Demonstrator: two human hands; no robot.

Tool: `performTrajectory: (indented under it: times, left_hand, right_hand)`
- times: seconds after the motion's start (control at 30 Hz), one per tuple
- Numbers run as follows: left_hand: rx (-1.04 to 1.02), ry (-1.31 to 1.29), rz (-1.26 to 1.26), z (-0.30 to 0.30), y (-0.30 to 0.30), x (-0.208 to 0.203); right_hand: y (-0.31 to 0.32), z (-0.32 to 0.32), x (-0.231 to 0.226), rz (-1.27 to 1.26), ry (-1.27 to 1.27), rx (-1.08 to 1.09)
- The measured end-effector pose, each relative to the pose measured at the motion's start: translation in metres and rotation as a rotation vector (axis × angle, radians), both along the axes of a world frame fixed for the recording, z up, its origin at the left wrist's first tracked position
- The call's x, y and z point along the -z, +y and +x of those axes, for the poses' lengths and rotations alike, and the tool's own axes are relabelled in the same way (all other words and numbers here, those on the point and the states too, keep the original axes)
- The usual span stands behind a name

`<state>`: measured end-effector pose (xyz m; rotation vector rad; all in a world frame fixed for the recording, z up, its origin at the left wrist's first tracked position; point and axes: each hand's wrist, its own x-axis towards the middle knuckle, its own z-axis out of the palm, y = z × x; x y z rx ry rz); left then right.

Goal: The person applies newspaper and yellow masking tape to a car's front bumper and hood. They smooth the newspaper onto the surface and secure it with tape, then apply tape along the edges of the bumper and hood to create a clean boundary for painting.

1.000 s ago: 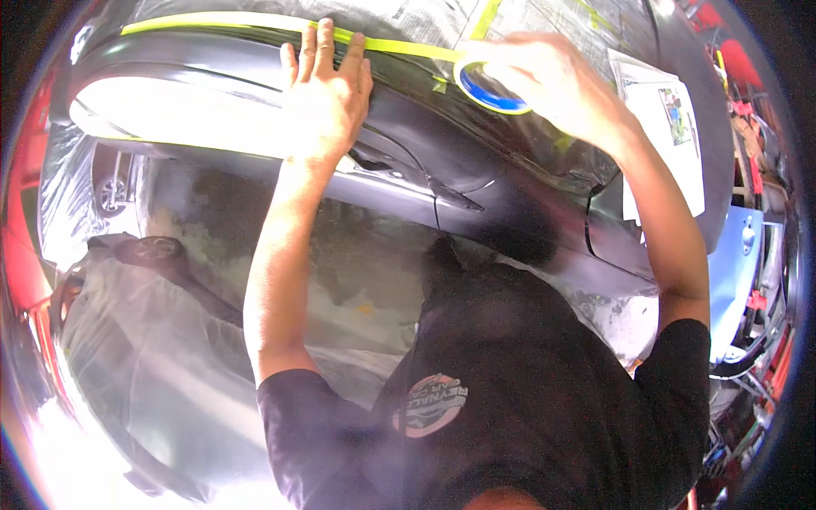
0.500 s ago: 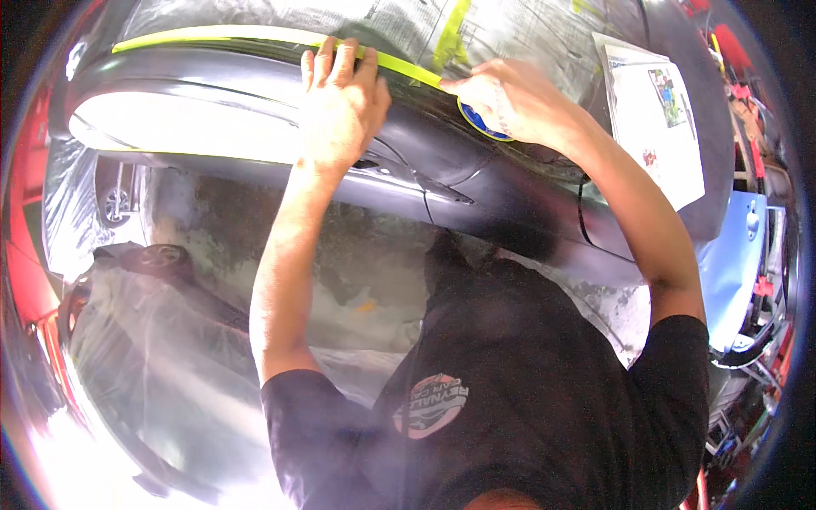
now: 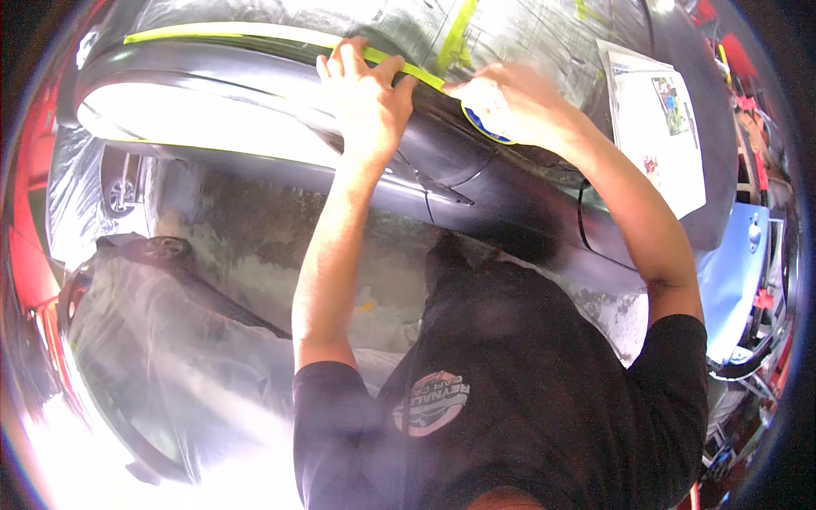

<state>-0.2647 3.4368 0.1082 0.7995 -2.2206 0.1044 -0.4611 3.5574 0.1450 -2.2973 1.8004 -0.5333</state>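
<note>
A strip of yellow masking tape [image 3: 229, 31] runs along the upper edge of a dark, glossy car body panel [image 3: 510, 195]. On the strip, right of its middle, rests my left hand [image 3: 371, 110], palm down with its fingers spread. Farther right, my right hand [image 3: 518, 106] grips the roll of masking tape [image 3: 484, 125], whose blue core shows beneath the fingers. Tape stretches from the roll to the fingers of my left hand. The right fingers are slightly blurred, and most of the roll is hidden under them.
Plastic sheeting [image 3: 527, 38] with a crossing yellow tape strip [image 3: 456, 34] covers the surface beyond the panel. Printed sheets [image 3: 659, 127] lie at right. A light blue car door [image 3: 738, 280] stands past them. At lower left, translucent sheeting [image 3: 187, 340] drapes a vehicle.
My left hand has slid right along the tape, closer to my right hand, and its fingers have spread. My right hand and the roll have barely moved.
</note>
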Motion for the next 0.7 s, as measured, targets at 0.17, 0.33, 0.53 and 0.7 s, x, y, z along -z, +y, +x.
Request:
performTrajectory:
  times: [0.17, 0.33, 0.53, 0.7]
  left_hand:
    - [0.004, -0.1, -0.105, 0.004, 0.001, 0.002]
    - [0.044, -0.243, -0.109, 0.004, 0.02, -0.008]
    - [0.135, -0.377, -0.084, 0.002, 0.032, 0.001]
    - [0.14, -0.447, -0.051, 0.001, 0.038, -0.001]
  right_hand:
    - [-0.006, 0.002, 0.008, 0.024, 0.013, 0.014]
    - [-0.003, 0.004, -0.003, 0.105, 0.074, 0.033]
    - [0.0, 0.006, 0.016, -0.105, 0.027, 0.036]
    - [-0.002, 0.006, 0.009, 0.033, 0.023, 0.039]
